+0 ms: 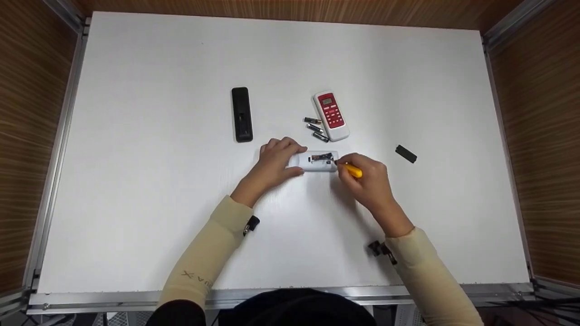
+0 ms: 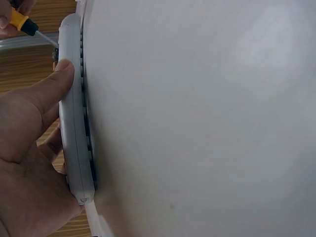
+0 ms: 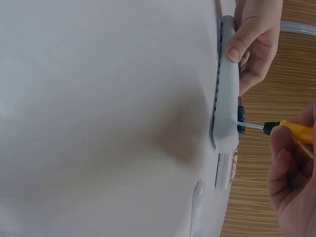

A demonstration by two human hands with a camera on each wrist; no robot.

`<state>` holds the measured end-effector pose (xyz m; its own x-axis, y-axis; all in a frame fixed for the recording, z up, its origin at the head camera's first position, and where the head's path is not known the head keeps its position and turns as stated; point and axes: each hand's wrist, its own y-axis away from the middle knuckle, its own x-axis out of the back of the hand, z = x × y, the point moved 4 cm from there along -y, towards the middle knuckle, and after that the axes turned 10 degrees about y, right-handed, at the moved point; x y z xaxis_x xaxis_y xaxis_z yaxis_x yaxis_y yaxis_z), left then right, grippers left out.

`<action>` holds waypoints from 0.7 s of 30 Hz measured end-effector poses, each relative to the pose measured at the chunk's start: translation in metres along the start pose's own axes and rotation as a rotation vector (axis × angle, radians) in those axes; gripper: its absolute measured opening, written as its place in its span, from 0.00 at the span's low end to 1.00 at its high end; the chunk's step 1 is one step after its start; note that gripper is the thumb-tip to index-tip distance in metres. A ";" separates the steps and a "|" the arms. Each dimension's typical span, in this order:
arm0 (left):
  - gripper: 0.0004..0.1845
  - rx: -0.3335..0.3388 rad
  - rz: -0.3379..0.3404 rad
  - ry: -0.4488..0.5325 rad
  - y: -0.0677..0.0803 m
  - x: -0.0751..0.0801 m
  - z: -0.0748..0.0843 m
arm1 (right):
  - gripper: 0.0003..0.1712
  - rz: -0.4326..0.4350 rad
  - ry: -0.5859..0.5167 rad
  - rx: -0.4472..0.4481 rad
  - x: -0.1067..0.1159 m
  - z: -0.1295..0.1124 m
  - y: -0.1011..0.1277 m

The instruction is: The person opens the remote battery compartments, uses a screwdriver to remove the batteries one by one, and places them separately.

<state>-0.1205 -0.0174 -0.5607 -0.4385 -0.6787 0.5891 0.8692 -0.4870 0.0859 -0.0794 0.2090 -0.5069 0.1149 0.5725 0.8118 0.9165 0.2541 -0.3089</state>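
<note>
A white remote control [image 1: 319, 168] lies face down on the table, its back compartment uncovered with a battery [image 1: 321, 157] showing there. My left hand [image 1: 275, 163] grips the remote's left end, thumb along the near edge and fingers across the far edge. In my right hand [image 1: 369, 181] is a screwdriver [image 1: 353, 170] with a yellow and black handle, held like a pen. Its thin metal shaft [image 3: 253, 126] reaches the battery at the compartment's right end. From the left wrist view, the remote [image 2: 74, 118] stands edge-on, buttons toward the tabletop.
Beyond the hands lie a black remote [image 1: 242, 115] and a white remote with a red face [image 1: 332, 115]. Three loose batteries [image 1: 315, 128] sit beside the red-faced one. A small black cover [image 1: 406, 154] is off to the right. Wood-grain panels [image 1: 290, 10] border the white table [image 1: 149, 90].
</note>
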 end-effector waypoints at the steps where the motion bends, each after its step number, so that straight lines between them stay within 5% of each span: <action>1: 0.29 -0.001 0.000 0.002 0.000 0.000 0.000 | 0.04 0.002 -0.004 0.003 0.000 0.000 0.000; 21: 0.30 0.001 0.000 -0.003 0.000 0.000 0.002 | 0.05 -0.036 -0.124 0.020 -0.006 -0.007 -0.010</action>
<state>-0.1200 -0.0168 -0.5593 -0.4381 -0.6766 0.5919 0.8693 -0.4866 0.0872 -0.0864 0.1981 -0.5055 0.0332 0.6542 0.7556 0.9113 0.2906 -0.2916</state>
